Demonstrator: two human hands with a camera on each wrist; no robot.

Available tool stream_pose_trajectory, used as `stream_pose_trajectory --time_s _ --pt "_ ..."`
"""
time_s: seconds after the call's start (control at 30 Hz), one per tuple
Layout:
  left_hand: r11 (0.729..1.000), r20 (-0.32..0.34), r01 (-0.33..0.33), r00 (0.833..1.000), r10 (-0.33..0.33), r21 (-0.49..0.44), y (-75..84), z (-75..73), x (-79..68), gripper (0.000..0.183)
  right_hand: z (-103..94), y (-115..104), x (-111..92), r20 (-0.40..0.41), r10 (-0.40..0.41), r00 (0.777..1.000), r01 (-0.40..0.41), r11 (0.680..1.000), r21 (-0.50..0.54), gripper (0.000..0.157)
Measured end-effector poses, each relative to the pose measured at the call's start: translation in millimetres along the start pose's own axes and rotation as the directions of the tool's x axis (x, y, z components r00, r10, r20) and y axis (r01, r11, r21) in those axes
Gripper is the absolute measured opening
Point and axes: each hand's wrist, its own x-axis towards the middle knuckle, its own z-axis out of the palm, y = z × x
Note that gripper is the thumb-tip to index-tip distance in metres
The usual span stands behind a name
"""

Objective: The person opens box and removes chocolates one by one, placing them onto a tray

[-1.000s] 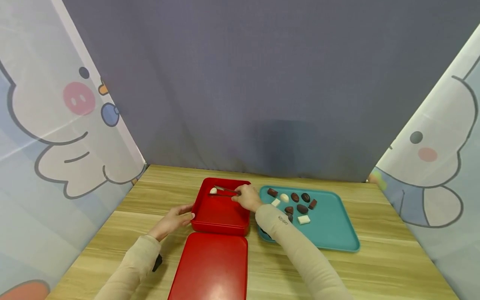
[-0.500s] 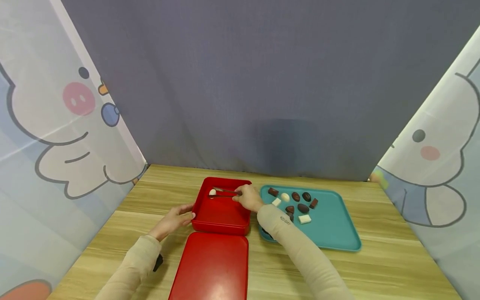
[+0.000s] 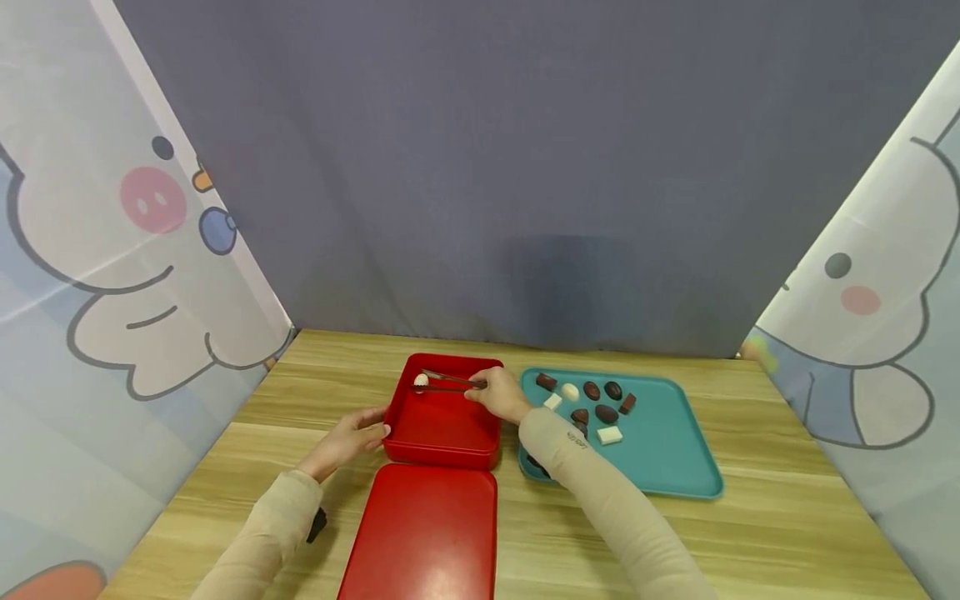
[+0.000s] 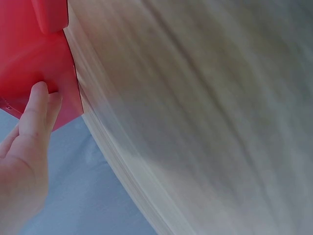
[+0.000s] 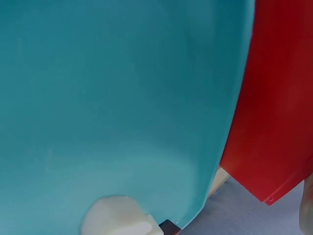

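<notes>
My right hand (image 3: 498, 395) grips dark tongs (image 3: 450, 389) over the far part of a red box (image 3: 442, 429). Between the tongs' tips is a small white chocolate (image 3: 422, 380); whether they squeeze it is too small to tell. Only a sliver of this hand (image 5: 307, 210) enters the right wrist view, at its edge. My left hand (image 3: 343, 440) lies against the box's left side, thumb near the front corner. In the left wrist view its fingers (image 4: 35, 105) are extended and touch the red wall (image 4: 63, 83).
A teal tray (image 3: 660, 450) right of the box bears several dark and white chocolates, such as a white block (image 3: 609, 435). My right sleeve (image 3: 600, 492) crosses its near left corner. A red lid (image 3: 423, 533) lies before the box. A grey curtain (image 3: 480, 183) hangs behind the table.
The tongs' tips and the white chocolate have shifted slightly left inside the box. My left hand has stayed at the box's side.
</notes>
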Motion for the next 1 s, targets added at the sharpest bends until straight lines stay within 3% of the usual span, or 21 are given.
stream_pose_trajectory --time_s 0.63,1.0 --pt "1.0 -0.002 -0.015 1.0 0.015 0.011 -0.7 -1.1 -1.5 0.057 -27.9 10 -27 0.043 0.012 0.999 -0.02 0.982 0.189 0.036" --pt "1.0 0.023 -0.014 1.0 0.014 0.019 0.2 -2.8 -2.3 0.058 -51.2 20 -46 0.001 0.001 1.0 -0.001 0.984 0.179 0.031"
